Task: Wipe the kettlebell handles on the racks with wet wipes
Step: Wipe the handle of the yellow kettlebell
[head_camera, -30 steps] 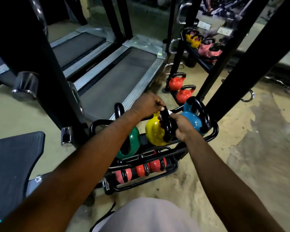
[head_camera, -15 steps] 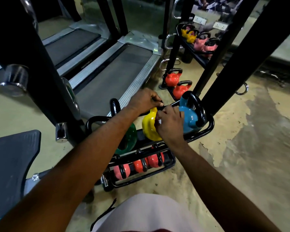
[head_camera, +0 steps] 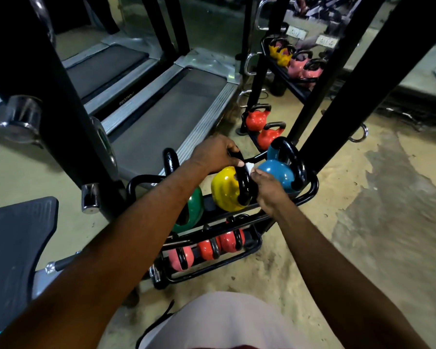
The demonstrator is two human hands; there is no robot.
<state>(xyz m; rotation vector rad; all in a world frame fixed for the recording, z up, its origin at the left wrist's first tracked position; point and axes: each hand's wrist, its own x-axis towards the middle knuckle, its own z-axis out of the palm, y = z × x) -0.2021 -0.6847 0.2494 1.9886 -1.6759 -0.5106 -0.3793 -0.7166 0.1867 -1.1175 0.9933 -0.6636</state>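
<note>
A yellow kettlebell [head_camera: 224, 188] lies on the top tier of a low black rack [head_camera: 310, 187], between a green kettlebell [head_camera: 193, 207] and a blue kettlebell [head_camera: 278, 173]. My left hand [head_camera: 215, 153] grips the top of its black handle [head_camera: 244, 187]. My right hand [head_camera: 268, 188] pinches a small white wet wipe [head_camera: 249, 168] against the upper right side of that handle. My left forearm partly hides the green kettlebell. Three small red and pink kettlebells [head_camera: 228, 240] sit on the lower tier.
Two treadmills [head_camera: 166, 122] stretch away at the left. A second rack [head_camera: 256, 119] with red, pink and yellow kettlebells stands behind. Thick black posts [head_camera: 363, 79] rise at the right and left. A dark padded bench seat [head_camera: 13, 248] is at the lower left.
My right hand has slid the wipe from the lower side of the yellow kettlebell's handle up toward its top. My left hand has kept its grip on the handle.
</note>
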